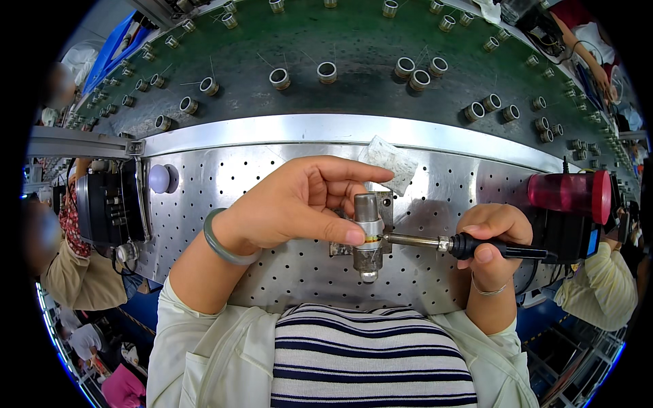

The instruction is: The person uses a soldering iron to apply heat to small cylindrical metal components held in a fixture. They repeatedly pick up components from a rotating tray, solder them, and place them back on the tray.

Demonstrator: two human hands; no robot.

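My right hand (494, 239) grips the black handle of a soldering iron (420, 241), whose metal shaft points left. Its tip is at the side of a metal ring (369, 230) sitting around an upright-looking steel cylinder fixture (368, 256). A thin yellowish band shows on the ring near the tip. My left hand (306, 200) holds the ring: the thumb presses its left side, the index finger stretches out above, and the other fingers curl behind, partly hidden. Under the fixture is a metal bracket (386, 202) on the perforated metal table (272, 285).
A crumpled whitish cloth (392, 163) lies beyond the fixture. A translucent red container (568, 193) stands at right, above a black device (571, 238). At left are a lilac ball (159, 178) and a black box (105, 207). A green conveyor belt (367, 95) carries several metal rings with wires.
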